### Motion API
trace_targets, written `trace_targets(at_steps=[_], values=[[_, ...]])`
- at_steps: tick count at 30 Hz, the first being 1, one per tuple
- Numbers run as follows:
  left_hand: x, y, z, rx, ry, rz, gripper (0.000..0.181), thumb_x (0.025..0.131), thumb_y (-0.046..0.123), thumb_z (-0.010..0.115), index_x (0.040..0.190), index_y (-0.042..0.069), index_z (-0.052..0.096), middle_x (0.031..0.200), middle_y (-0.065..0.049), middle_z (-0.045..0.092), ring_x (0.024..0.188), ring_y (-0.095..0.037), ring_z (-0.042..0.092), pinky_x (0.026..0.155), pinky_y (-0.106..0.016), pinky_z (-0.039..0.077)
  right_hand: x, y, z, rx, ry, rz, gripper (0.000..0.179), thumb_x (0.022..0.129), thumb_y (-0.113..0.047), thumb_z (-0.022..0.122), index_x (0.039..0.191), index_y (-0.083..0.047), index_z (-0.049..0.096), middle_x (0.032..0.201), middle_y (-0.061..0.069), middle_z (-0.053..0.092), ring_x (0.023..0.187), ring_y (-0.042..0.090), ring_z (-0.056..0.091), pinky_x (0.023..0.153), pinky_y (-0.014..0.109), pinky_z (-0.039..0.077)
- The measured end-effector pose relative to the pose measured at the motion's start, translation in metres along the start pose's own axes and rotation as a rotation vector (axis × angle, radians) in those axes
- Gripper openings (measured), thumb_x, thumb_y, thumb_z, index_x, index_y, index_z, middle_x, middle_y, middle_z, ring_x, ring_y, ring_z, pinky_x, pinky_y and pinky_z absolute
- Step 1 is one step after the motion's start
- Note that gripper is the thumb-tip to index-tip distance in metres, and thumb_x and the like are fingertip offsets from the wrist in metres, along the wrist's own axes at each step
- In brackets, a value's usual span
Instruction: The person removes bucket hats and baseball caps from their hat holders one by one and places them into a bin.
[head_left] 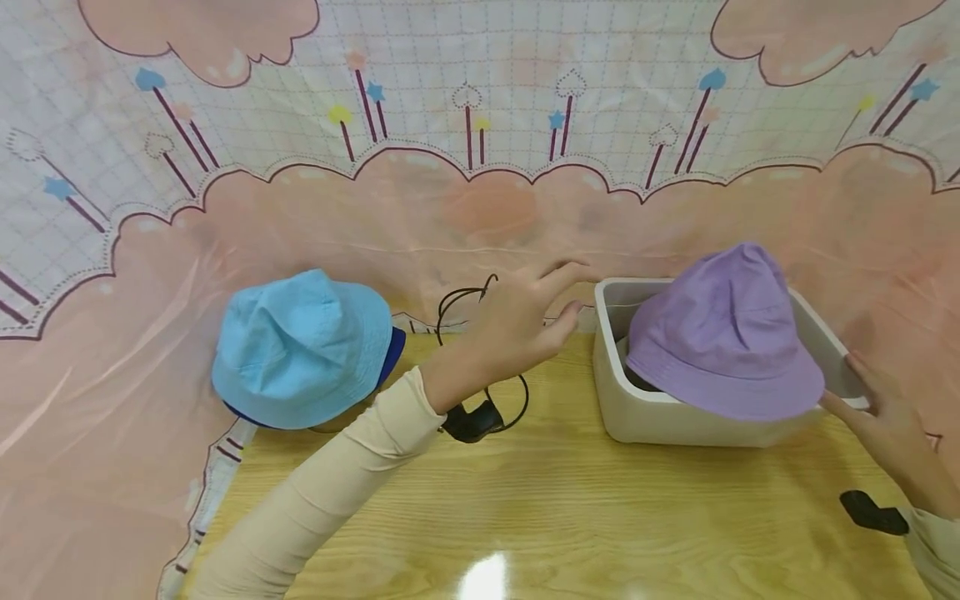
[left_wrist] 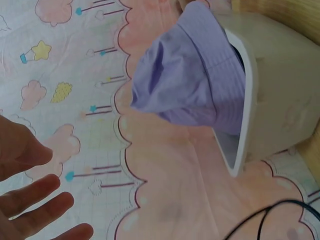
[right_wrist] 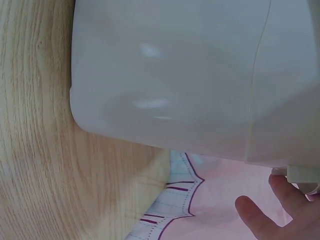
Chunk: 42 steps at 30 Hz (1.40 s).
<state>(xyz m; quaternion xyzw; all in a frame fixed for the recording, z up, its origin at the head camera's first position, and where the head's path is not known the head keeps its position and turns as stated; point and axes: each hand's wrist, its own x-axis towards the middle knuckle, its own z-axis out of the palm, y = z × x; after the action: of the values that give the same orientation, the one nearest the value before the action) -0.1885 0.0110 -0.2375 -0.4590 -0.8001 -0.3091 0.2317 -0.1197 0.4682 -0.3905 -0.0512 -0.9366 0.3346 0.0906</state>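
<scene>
A purple bucket hat (head_left: 727,342) sits tilted in the top of a white plastic bin (head_left: 675,421), its brim over the front rim. Darker contents show partly beneath the hat, too hidden to name. My left hand (head_left: 521,321) is raised just left of the bin, holding nothing. In the left wrist view, its fingers (left_wrist: 42,207) are spread apart from the hat. At the bin's right end, my right hand (head_left: 888,425) grips the rim. The right wrist view shows its fingertips (right_wrist: 287,192) at the bin's edge, with the thumb's hold partly out of sight.
A light blue bucket hat (head_left: 300,350) lies at the left on top of a dark blue one (head_left: 393,354). A black cable with a dark piece (head_left: 472,423) lies under the left forearm. Patterned cloth (head_left: 465,208) rises behind the wooden table (head_left: 525,500).
</scene>
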Motion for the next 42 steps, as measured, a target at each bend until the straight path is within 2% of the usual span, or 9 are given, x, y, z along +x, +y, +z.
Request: trace_targets(at_steps=[8, 13, 16, 20, 25, 27, 32, 37, 42], values=[[-0.026, -0.02, -0.021, 0.053, 0.049, -0.046, 0.03, 0.088, 0.004, 0.058, 0.117, 0.006, 0.062, 0.12, -0.007, 0.059, 0.087, -0.016, 0.058, 0.062, -0.026, 0.044, 0.002, 0.0, 0.003, 0.014, -0.004, -0.012, 0.077, 0.095, -0.029, 0.054, 0.152, -0.018, 0.004, 0.157, 0.011, -0.002, 0.136, 0.047, 0.007, 0.105, 0.022, 0.014], [-0.044, -0.032, -0.031, 0.107, 0.05, -0.077, 0.031, 0.089, 0.007, 0.057, 0.12, 0.008, 0.061, 0.121, -0.005, 0.058, 0.094, -0.017, 0.057, 0.068, -0.03, 0.046, 0.002, 0.002, 0.001, 0.005, -0.017, 0.012, 0.079, 0.095, -0.031, 0.055, 0.152, -0.021, 0.002, 0.158, 0.005, -0.005, 0.128, 0.046, 0.024, 0.093, 0.02, 0.033], [-0.055, -0.037, -0.035, 0.115, 0.044, -0.114, 0.031, 0.089, 0.008, 0.057, 0.12, 0.009, 0.06, 0.121, -0.005, 0.057, 0.082, -0.016, 0.057, 0.065, -0.03, 0.046, 0.001, 0.003, 0.0, -0.008, -0.015, 0.023, 0.08, 0.094, -0.032, 0.056, 0.152, -0.023, 0.002, 0.158, 0.002, -0.005, 0.12, 0.046, 0.028, 0.07, 0.009, 0.029], [-0.068, -0.042, -0.04, 0.123, 0.049, -0.149, 0.034, 0.088, 0.006, 0.059, 0.121, 0.009, 0.06, 0.123, -0.007, 0.057, 0.063, -0.016, 0.049, 0.052, -0.029, 0.04, -0.001, 0.002, 0.0, -0.005, -0.005, 0.024, 0.079, 0.094, -0.032, 0.056, 0.152, -0.022, 0.003, 0.158, 0.001, -0.003, 0.124, 0.049, 0.022, 0.077, 0.007, 0.026], [-0.086, -0.048, -0.048, 0.139, 0.076, -0.16, 0.036, 0.084, 0.002, 0.062, 0.12, 0.005, 0.061, 0.121, -0.009, 0.057, 0.096, -0.023, 0.057, 0.067, -0.034, 0.047, 0.0, 0.002, 0.0, -0.033, 0.003, 0.009, 0.079, 0.093, -0.03, 0.058, 0.152, -0.015, 0.008, 0.158, 0.006, 0.0, 0.1, 0.003, 0.041, 0.066, 0.007, 0.029], [-0.093, -0.05, -0.052, 0.151, 0.078, -0.183, 0.038, 0.084, 0.002, 0.062, 0.122, 0.006, 0.061, 0.122, -0.01, 0.056, 0.104, -0.025, 0.056, 0.072, -0.036, 0.048, 0.001, 0.001, 0.001, -0.047, 0.006, 0.009, 0.079, 0.093, -0.03, 0.058, 0.152, -0.013, 0.009, 0.158, 0.009, 0.002, 0.09, 0.003, 0.04, 0.061, 0.01, 0.028], [-0.11, -0.056, -0.064, 0.197, 0.077, -0.267, 0.04, 0.084, 0.004, 0.064, 0.123, 0.008, 0.06, 0.125, -0.01, 0.054, 0.107, -0.027, 0.054, 0.073, -0.038, 0.049, 0.002, 0.001, 0.002, -0.055, -0.008, 0.023, 0.079, 0.093, -0.032, 0.056, 0.152, -0.015, 0.006, 0.158, 0.01, 0.001, 0.106, 0.034, 0.042, 0.075, 0.015, 0.032], [-0.122, -0.062, -0.074, 0.211, 0.051, -0.321, 0.039, 0.084, 0.004, 0.064, 0.123, 0.005, 0.058, 0.128, -0.012, 0.052, 0.118, -0.03, 0.049, 0.085, -0.045, 0.047, 0.002, 0.004, 0.0, -0.051, -0.011, 0.023, 0.081, 0.093, -0.032, 0.057, 0.152, -0.015, 0.006, 0.158, 0.01, 0.0, 0.078, -0.016, 0.032, 0.056, 0.011, 0.03], [-0.132, -0.064, -0.082, 0.235, 0.02, -0.38, 0.042, 0.084, 0.006, 0.066, 0.125, 0.009, 0.056, 0.134, -0.013, 0.046, 0.121, -0.034, 0.045, 0.078, -0.046, 0.048, 0.001, 0.003, 0.0, -0.046, -0.018, 0.037, 0.081, 0.093, -0.034, 0.057, 0.152, -0.017, 0.004, 0.157, 0.013, -0.002, 0.076, -0.019, 0.029, 0.055, 0.013, 0.031]])
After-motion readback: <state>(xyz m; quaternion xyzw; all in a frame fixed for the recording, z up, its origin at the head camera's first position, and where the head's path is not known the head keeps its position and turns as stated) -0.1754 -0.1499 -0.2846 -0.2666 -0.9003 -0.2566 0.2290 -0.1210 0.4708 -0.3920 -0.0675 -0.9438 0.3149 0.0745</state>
